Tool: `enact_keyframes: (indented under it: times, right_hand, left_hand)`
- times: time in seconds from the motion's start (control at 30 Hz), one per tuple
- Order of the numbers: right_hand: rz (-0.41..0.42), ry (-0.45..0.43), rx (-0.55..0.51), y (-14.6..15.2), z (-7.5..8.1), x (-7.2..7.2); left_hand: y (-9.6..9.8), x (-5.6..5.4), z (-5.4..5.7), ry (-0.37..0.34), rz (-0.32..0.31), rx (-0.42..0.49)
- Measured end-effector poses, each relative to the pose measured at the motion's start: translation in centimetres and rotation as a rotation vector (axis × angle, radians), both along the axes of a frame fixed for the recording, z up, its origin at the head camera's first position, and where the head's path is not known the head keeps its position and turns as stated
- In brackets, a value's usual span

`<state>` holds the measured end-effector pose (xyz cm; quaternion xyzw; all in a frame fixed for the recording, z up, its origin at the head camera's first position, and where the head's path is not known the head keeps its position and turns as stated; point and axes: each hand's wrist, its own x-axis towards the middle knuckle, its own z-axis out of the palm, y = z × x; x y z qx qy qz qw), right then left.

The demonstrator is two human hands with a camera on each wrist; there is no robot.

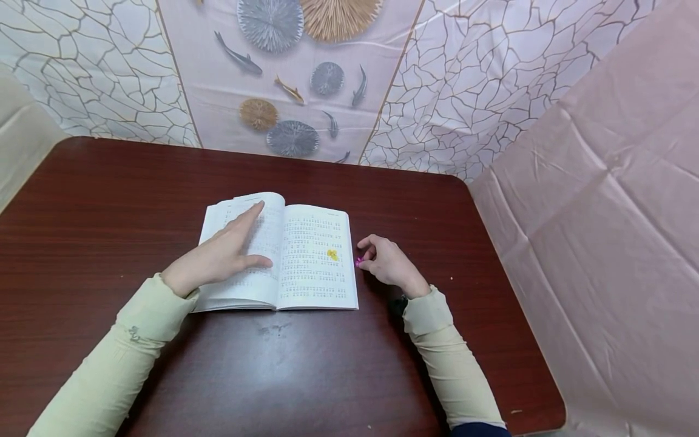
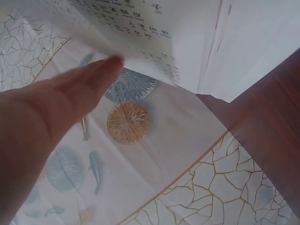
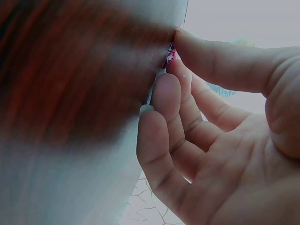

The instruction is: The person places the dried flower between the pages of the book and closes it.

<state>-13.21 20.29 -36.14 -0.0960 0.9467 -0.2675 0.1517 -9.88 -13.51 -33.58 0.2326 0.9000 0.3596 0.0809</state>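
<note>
An open book [image 1: 315,288] with printed pages lies on the table. My left hand [image 1: 218,255] is over its left page, fingers straight and thumb spread toward the fold. In the left wrist view, the fingers are beside a lifted page [image 2: 136,33]. Just past the book's right edge, my right hand [image 1: 390,262] pinches a small shiny pink thing [image 1: 358,262] between thumb and fingertip. The right wrist view shows this pink thing [image 3: 171,56] mostly covered by the fingers. A small yellow flower-shaped piece [image 1: 332,255] lies on the right page.
The dark red-brown wooden table [image 1: 109,243] extends around the book. Behind it hangs a patterned cloth [image 1: 306,79] with fish and round motifs. A plain pale pink cloth [image 1: 595,212] drapes along the right side.
</note>
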Motion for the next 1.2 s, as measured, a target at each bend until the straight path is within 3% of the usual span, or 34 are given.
enact_keyframes:
  times: [0.17, 0.4, 0.5, 0.7, 0.87, 1.1, 1.2]
  right_hand:
    - [-0.005, -0.003, -0.002, -0.04, -0.01, 0.04]
    - [0.000, -0.003, -0.004, -0.08, 0.03, 0.10]
    - [-0.003, -0.003, -0.002, -0.09, -0.01, 0.07]
    - [-0.002, 0.003, 0.009, -0.11, -0.01, 0.02]
    - [0.004, 0.013, 0.013, -0.13, -0.05, 0.00]
    - [0.004, 0.010, 0.013, -0.12, -0.03, 0.00]
    - [0.006, 0.010, 0.009, -0.10, -0.03, 0.04]
  left_hand:
    - [0.05, 0.07, 0.02, -0.084, 0.051, -0.024]
    - [-0.38, 0.18, 0.04, -0.163, 0.211, -0.166]
    - [-0.53, 0.05, -0.10, -0.169, 0.246, -0.221]
    - [-0.59, -0.03, -0.31, -0.186, 0.202, -0.247]
    - [-0.58, 0.00, -0.23, -0.160, 0.178, -0.227]
    - [-0.35, 0.00, 0.02, -0.136, 0.113, -0.161]
    - [-0.27, 0.10, 0.04, -0.120, 0.056, -0.112]
